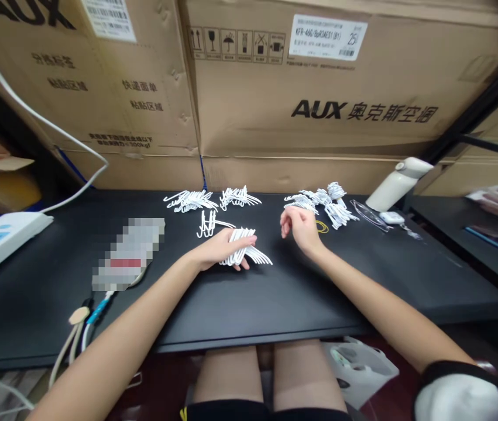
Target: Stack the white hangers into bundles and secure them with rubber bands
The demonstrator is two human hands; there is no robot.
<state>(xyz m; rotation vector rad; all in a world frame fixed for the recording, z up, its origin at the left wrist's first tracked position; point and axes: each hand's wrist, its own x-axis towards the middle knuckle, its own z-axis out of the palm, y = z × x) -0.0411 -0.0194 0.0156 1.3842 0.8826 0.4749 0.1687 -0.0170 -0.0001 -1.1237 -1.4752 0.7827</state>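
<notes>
The left hand (225, 248) has its fingers closed around a fanned bundle of white plastic hooks (246, 251), pressed onto the black bench (275, 292) mid-surface. Just right of that bundle, the right hand (300, 227) hovers with fingers loosely curled and holding nothing (wrist bent, palm down). Behind the bundle lie more hook piles (191, 200), and a yellow rubber band (322, 226) sits beside the right hand.

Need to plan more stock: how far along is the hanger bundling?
Done: several white hanger bundles lie at the back of the black table, with more at right. In hand: the left hand clasps a bunch of hangers; the right hand hovers empty. Left: a few loose hangers and a yellow rubber band.
</notes>
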